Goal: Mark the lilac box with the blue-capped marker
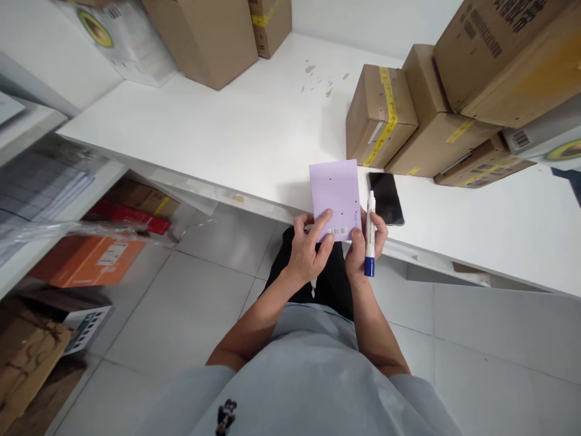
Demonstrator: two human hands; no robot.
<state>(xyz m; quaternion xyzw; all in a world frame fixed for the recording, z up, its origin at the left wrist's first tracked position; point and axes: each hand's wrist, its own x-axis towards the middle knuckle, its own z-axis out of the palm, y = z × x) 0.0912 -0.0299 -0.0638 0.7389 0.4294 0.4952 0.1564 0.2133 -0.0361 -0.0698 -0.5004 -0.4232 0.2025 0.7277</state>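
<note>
A thin lilac notebook (334,191) with a barcode near its lower edge is held in front of me, over the table's front edge. My left hand (311,245) grips its lower left corner, fingers lying across the cover. At the lower right corner, the thumb of my right hand (361,251) presses on the notebook. That same hand also holds a white marker (371,233) upright between its fingers, with the blue cap end toward me. Just beyond my right hand a black smartphone (385,197) lies on the table, partly behind the marker.
Taped cardboard boxes (381,115) are stacked on the right of the white table (218,127). More cartons (204,36) stand at the back left. Below on the left are shelves with papers and an orange box (91,260). Tiled floor lies underneath.
</note>
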